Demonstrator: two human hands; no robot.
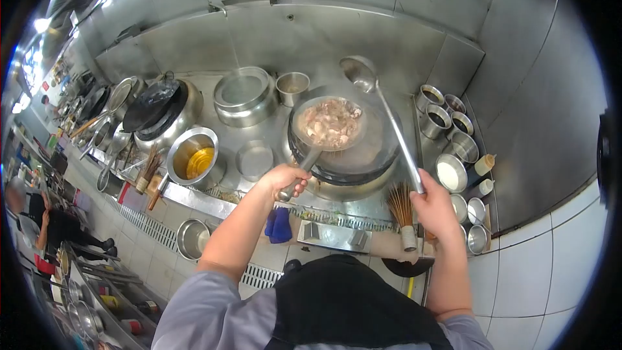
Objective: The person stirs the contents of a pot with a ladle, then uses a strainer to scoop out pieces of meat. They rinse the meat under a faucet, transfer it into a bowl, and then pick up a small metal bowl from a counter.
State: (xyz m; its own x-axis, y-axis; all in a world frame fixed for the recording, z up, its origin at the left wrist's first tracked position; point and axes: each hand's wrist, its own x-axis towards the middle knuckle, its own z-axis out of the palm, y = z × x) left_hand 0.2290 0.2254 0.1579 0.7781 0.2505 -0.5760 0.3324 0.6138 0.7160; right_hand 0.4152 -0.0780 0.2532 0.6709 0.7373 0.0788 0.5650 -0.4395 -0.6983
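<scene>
My left hand [285, 183] is closed around the handle of a round metal strainer [312, 157]. Pale brown pieces that look like meat [332, 123] fill the strainer, held over a large wok [379, 146] on the stove. In my right hand [434, 206] is the long handle of a metal ladle [396, 131]. The ladle's bowl is raised beyond the wok's far right rim, near the back of the stove. Whatever lies in the wok under the strainer is mostly hidden.
Left of the wok stand a pot of yellow oil [201, 163], a lidded pot [244, 96] and a second wok [152, 107]. Seasoning containers [435, 121] line the right side. A bamboo brush [403, 217] lies by my right hand. Another person [61, 220] is at far left.
</scene>
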